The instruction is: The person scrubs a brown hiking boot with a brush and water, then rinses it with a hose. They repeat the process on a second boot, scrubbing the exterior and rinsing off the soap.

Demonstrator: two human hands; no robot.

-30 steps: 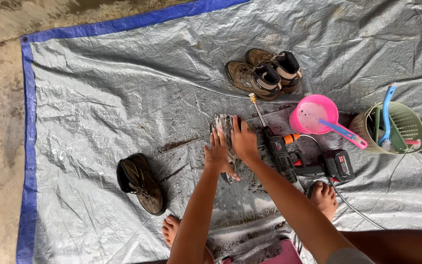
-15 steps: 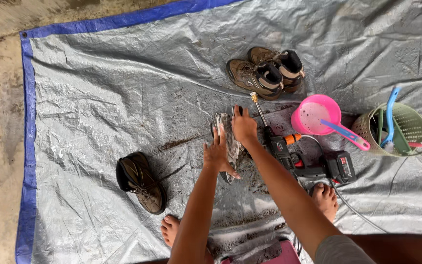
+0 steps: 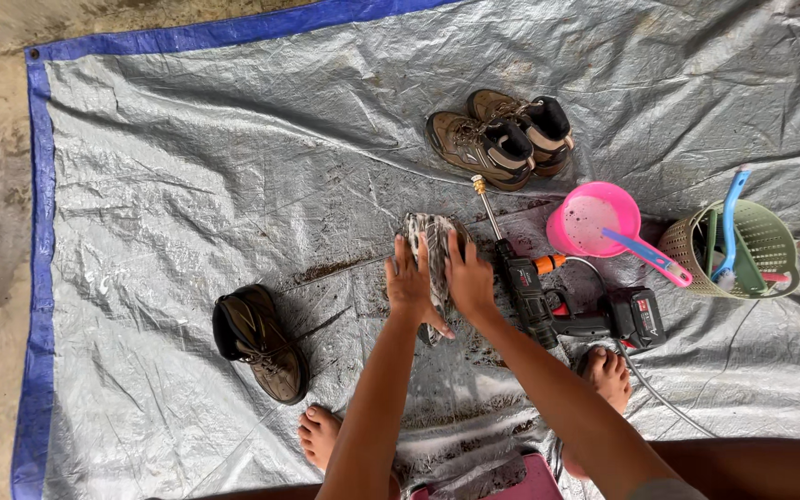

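A muddy, soapy boot [image 3: 430, 243] lies sole-up on the grey tarp [image 3: 215, 176] in the middle of the view. My left hand [image 3: 409, 285] presses flat against its left side, fingers spread. My right hand [image 3: 470, 278] rests on its right side, fingers over the sole. Both forearms reach in from the bottom edge. Whether a brush or cloth is under my right palm is hidden.
A black cordless spray gun [image 3: 548, 301] with a brass nozzle lies right of the boot. A pair of brown boots [image 3: 500, 135] stands behind, a single brown boot [image 3: 259, 343] at left. A pink scoop [image 3: 604, 222] and a green basket [image 3: 752, 248] of brushes sit at right. My bare feet [image 3: 609, 376] rest on the tarp.
My right hand slid back from the toe end of the boot toward me along the sole. My left hand stayed on the boot's left side.
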